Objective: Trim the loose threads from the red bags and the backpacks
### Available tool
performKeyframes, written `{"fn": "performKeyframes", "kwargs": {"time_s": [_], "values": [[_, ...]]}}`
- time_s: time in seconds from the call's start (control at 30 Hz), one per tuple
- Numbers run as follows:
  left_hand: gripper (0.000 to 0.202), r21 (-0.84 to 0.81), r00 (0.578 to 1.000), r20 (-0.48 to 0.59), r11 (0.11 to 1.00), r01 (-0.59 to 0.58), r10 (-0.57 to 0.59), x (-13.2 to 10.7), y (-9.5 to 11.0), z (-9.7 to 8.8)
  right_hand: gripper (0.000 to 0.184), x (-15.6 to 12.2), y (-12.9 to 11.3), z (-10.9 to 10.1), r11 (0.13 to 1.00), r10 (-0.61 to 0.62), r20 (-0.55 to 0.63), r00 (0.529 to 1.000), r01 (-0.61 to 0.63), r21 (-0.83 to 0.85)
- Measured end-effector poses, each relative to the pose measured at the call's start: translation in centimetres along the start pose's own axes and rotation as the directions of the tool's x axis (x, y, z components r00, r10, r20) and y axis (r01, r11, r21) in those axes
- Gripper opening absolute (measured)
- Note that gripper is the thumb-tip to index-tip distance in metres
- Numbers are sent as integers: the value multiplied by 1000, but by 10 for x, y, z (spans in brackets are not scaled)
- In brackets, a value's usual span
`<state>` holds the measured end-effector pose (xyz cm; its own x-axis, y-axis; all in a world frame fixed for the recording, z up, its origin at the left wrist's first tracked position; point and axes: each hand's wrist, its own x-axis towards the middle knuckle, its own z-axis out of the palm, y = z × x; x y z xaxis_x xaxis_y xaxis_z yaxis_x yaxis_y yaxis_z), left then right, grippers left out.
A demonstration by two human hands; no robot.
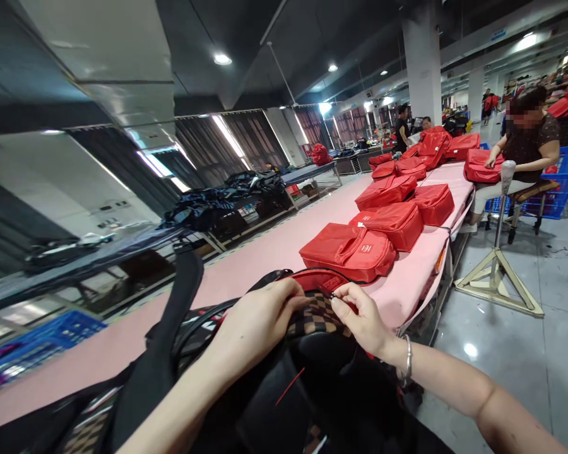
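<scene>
Clearly, one black bag (312, 323) sits between the person's two hands at the near end of a pink table (265, 249). Its brown-and-black checkered panel faces up, with a red lining and dark edging curving behind it; where its dark lower part ends is hard to tell. The left hand (260, 315) pinches the panel's upper edge between thumb and curled fingers; the right hand (363, 320) has thumb and forefinger closed on the same edge. One bracelet (408, 358) circles the right wrist. Below, one red thread (290, 386) lies on black material. Beyond, four red bags (345, 251) lie nearest; farther ones overlap too much to count. To the right, one metal stand (497, 277) and one seated co-worker (525, 142) handling a single red bag.
</scene>
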<state>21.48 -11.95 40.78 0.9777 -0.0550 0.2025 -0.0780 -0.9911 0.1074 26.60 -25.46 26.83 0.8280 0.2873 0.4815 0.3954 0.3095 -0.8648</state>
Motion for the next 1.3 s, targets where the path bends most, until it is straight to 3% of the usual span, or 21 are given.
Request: {"fn": "performKeyframes", "kwargs": {"time_s": [0.2, 0.27, 0.33, 0.4, 0.47, 0.67, 0.9, 1.17, 1.3], "values": [[25, -37, 969, -243, 998, 44, -51, -4, -8, 5, 24, 10, 3, -17, 995, 39, 160, 986, -24, -94], [26, -89, 974, -214, 994, 58, -76, -3, -14, 5, 23, 12, 1, -20, 992, 10, 206, 978, 17, -126], [29, -195, 991, -110, 979, 58, -80, -1, -19, 5, 21, 13, -1, -21, 991, 3, 203, 979, 25, -135], [33, -290, 1000, -23, 957, -17, 11, 0, -24, 4, 20, 13, -2, -21, 992, 20, 156, 988, 0, -127], [35, -328, 990, -7, 935, -138, 144, 2, -29, 2, 20, 13, -1, -22, 992, 37, 109, 993, -23, -122], [33, -167, 947, 43, 937, -307, 318, 7, -29, -1, 21, 12, 2, -24, 980, 104, 148, 983, -76, -182], [32, -23, 948, -74, 950, -311, 308, 3, -20, 3, 20, 17, -4, -23, 971, 47, 210, 977, 4, -238], [27, -14, 952, -88, 955, -296, 294, 3, -19, 7, 14, 26, -20, -17, 949, 23, 266, 964, 63, -309], [28, -63, 938, -244, 962, -267, 245, 2, -13, 3, 16, 14, -21, -22, 969, -20, 216, 976, 72, -236]]}}
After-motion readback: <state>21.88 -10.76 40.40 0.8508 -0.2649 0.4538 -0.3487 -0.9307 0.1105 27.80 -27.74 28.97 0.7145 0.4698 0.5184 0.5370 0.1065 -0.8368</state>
